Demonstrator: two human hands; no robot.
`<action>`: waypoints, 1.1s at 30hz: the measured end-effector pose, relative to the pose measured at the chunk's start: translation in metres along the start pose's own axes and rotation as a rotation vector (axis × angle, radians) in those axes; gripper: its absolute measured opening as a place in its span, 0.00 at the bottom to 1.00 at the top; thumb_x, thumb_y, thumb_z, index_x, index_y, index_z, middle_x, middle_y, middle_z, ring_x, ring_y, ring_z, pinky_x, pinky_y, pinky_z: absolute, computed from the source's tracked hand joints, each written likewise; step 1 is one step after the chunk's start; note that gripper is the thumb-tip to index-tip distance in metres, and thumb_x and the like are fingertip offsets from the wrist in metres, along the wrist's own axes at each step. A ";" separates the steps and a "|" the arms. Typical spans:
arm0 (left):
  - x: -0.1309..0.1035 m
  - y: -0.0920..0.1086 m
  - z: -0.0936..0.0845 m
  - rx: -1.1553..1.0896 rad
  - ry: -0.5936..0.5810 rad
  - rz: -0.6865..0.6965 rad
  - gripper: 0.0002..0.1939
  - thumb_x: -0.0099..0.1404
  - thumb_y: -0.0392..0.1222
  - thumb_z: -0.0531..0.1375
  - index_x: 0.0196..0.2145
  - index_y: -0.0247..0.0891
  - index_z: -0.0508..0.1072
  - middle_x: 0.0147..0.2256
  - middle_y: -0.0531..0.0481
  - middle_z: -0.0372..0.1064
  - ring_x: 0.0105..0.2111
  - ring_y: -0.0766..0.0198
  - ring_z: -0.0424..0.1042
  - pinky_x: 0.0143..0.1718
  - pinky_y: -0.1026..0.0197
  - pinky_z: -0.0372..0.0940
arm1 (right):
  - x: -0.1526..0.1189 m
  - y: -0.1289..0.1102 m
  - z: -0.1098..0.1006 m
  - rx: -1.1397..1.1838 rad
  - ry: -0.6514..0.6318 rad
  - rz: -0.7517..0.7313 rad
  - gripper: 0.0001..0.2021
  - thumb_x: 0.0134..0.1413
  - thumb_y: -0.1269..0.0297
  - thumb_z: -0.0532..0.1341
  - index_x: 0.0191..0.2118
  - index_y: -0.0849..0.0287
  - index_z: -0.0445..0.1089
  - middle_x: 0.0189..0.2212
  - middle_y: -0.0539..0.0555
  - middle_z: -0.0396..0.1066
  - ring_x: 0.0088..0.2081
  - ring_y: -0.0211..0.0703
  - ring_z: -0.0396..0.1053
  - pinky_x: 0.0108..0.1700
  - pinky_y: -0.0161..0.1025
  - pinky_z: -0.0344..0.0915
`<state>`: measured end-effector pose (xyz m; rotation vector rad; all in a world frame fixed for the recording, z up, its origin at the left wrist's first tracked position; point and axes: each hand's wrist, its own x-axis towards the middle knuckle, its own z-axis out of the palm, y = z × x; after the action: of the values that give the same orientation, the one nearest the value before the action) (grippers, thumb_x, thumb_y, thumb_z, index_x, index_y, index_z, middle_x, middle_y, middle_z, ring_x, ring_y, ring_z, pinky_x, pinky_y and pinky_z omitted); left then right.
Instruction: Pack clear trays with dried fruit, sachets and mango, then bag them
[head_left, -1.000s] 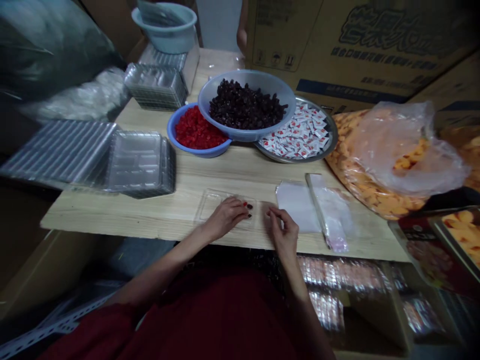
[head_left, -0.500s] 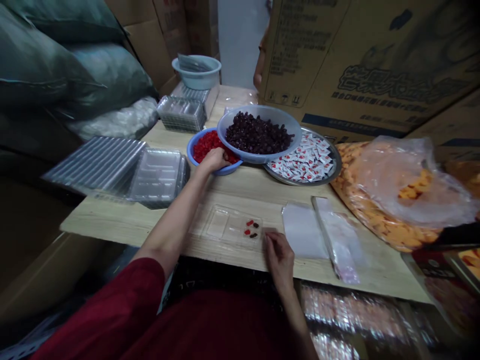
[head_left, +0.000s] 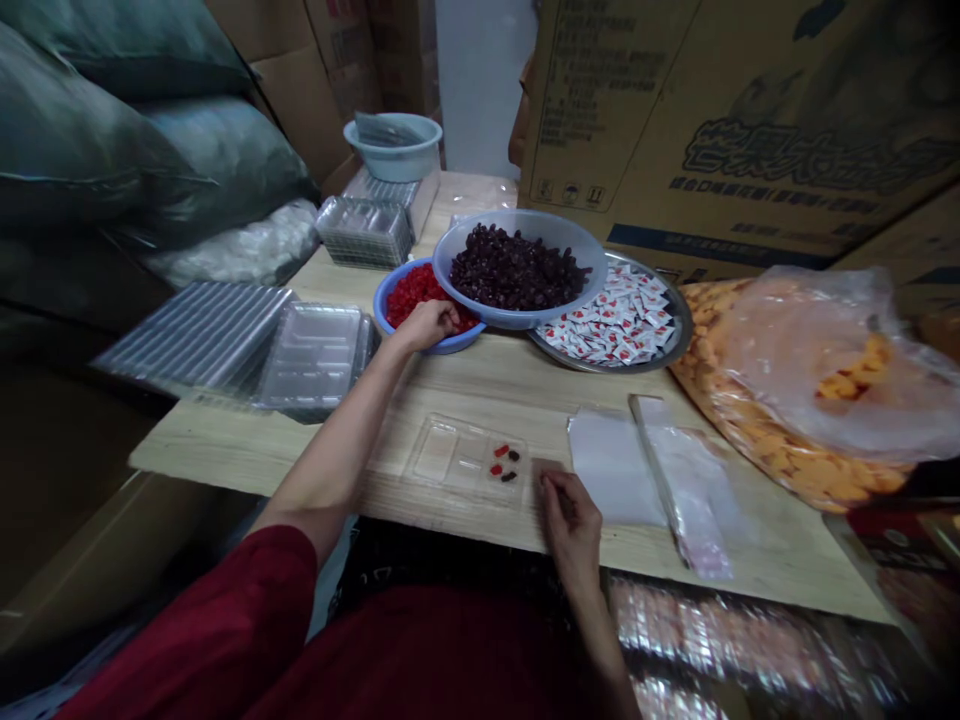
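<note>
My left hand [head_left: 429, 325] reaches over the blue bowl [head_left: 450, 346] of small red pieces [head_left: 411, 292]. Its fingers are curled and closed; whatever is between them is hidden. My right hand [head_left: 573, 515] rests by the table's front edge, thumb and forefinger pinched together, and I cannot make out what they hold. Just left of it lies a clear plastic compartment tray [head_left: 435, 450]. Two red pieces [head_left: 501, 452] and two dark pieces [head_left: 509, 476] lie in the tray's right-hand part.
A translucent bowl [head_left: 480, 315] of dark pieces overlaps a metal basin [head_left: 679, 345] of small white packets. Stacked clear trays [head_left: 311, 350] stand left. Flat plastic bags [head_left: 615, 465] lie right, beside a large bag of orange pieces [head_left: 795, 440]. A big carton [head_left: 622, 120] stands behind.
My left hand stays at the bowl of red pieces, its fingers slightly higher and more curled. My right hand has shifted slightly right, away from the tray. The view has moved a little.
</note>
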<state>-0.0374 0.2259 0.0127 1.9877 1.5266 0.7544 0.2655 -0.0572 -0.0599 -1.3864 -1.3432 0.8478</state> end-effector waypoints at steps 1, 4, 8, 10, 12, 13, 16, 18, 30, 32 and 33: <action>-0.003 0.001 0.001 -0.037 0.099 -0.003 0.05 0.53 0.36 0.62 0.31 0.37 0.75 0.27 0.50 0.74 0.29 0.62 0.72 0.35 0.61 0.65 | -0.001 0.001 -0.001 -0.002 0.004 0.006 0.09 0.67 0.59 0.60 0.43 0.56 0.76 0.40 0.56 0.76 0.44 0.46 0.73 0.48 0.43 0.69; -0.026 0.012 0.007 -0.180 0.447 -0.006 0.06 0.58 0.40 0.63 0.34 0.37 0.75 0.31 0.50 0.74 0.31 0.63 0.71 0.37 0.62 0.66 | -0.004 0.000 -0.004 -0.011 0.005 0.023 0.09 0.67 0.60 0.60 0.42 0.56 0.76 0.40 0.55 0.76 0.44 0.46 0.73 0.49 0.43 0.68; -0.097 0.053 0.028 -0.300 0.335 0.050 0.08 0.64 0.44 0.64 0.39 0.39 0.77 0.32 0.51 0.74 0.31 0.64 0.71 0.36 0.62 0.66 | -0.005 -0.010 -0.009 -0.040 0.007 0.035 0.10 0.67 0.59 0.59 0.42 0.56 0.76 0.39 0.55 0.76 0.43 0.46 0.73 0.48 0.43 0.68; -0.142 0.075 0.044 -0.279 0.041 0.092 0.07 0.66 0.44 0.64 0.40 0.40 0.78 0.33 0.51 0.75 0.30 0.64 0.71 0.34 0.62 0.65 | -0.005 -0.014 -0.010 -0.040 0.014 0.043 0.10 0.67 0.59 0.59 0.42 0.56 0.76 0.39 0.55 0.76 0.44 0.47 0.73 0.49 0.43 0.68; -0.183 0.091 0.063 -0.217 -0.193 0.145 0.06 0.68 0.44 0.63 0.40 0.41 0.78 0.35 0.49 0.76 0.31 0.63 0.72 0.33 0.61 0.66 | -0.007 -0.018 -0.010 -0.026 0.009 0.048 0.10 0.67 0.59 0.59 0.42 0.56 0.76 0.40 0.55 0.75 0.44 0.46 0.73 0.49 0.43 0.68; -0.199 0.095 0.073 -0.182 -0.259 0.179 0.06 0.69 0.43 0.62 0.40 0.41 0.78 0.37 0.48 0.77 0.34 0.62 0.74 0.35 0.59 0.67 | -0.008 -0.019 -0.009 -0.020 -0.001 0.048 0.10 0.67 0.59 0.59 0.42 0.56 0.75 0.40 0.54 0.75 0.44 0.46 0.73 0.49 0.42 0.68; -0.228 0.097 0.099 -0.097 -0.314 0.283 0.06 0.72 0.40 0.59 0.39 0.40 0.77 0.40 0.45 0.76 0.43 0.57 0.75 0.44 0.54 0.70 | -0.011 -0.024 -0.005 -0.024 -0.027 0.030 0.09 0.68 0.60 0.58 0.42 0.56 0.75 0.40 0.54 0.75 0.44 0.45 0.73 0.49 0.42 0.68; -0.233 0.094 0.109 -0.068 -0.310 0.323 0.08 0.73 0.39 0.57 0.39 0.39 0.77 0.41 0.44 0.75 0.45 0.56 0.75 0.46 0.53 0.71 | -0.013 -0.026 -0.003 -0.039 -0.035 0.017 0.10 0.68 0.60 0.58 0.42 0.55 0.76 0.40 0.54 0.75 0.44 0.45 0.73 0.49 0.42 0.68; -0.233 0.087 0.104 -0.055 -0.165 0.356 0.11 0.74 0.37 0.55 0.48 0.41 0.77 0.43 0.45 0.75 0.47 0.56 0.73 0.50 0.51 0.70 | 0.029 -0.029 -0.019 -0.134 0.021 -0.159 0.09 0.68 0.63 0.58 0.43 0.55 0.76 0.40 0.56 0.76 0.45 0.46 0.74 0.49 0.44 0.69; -0.231 0.087 0.101 -0.090 -0.072 0.321 0.11 0.74 0.37 0.56 0.50 0.41 0.76 0.45 0.45 0.75 0.47 0.58 0.74 0.50 0.53 0.71 | 0.078 -0.039 -0.034 -0.197 0.148 -0.303 0.09 0.67 0.63 0.58 0.44 0.55 0.76 0.42 0.56 0.77 0.46 0.47 0.74 0.51 0.46 0.69; -0.230 0.087 0.098 -0.107 -0.037 0.307 0.11 0.74 0.37 0.56 0.50 0.41 0.76 0.44 0.45 0.75 0.46 0.59 0.74 0.49 0.55 0.71 | 0.107 -0.044 -0.042 -0.240 0.211 -0.361 0.09 0.67 0.63 0.59 0.45 0.55 0.76 0.43 0.57 0.78 0.47 0.48 0.74 0.53 0.47 0.69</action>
<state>0.0426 -0.0245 -0.0234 2.1668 1.1469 0.8948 0.3078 0.0360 0.0093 -1.3150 -1.5028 0.2995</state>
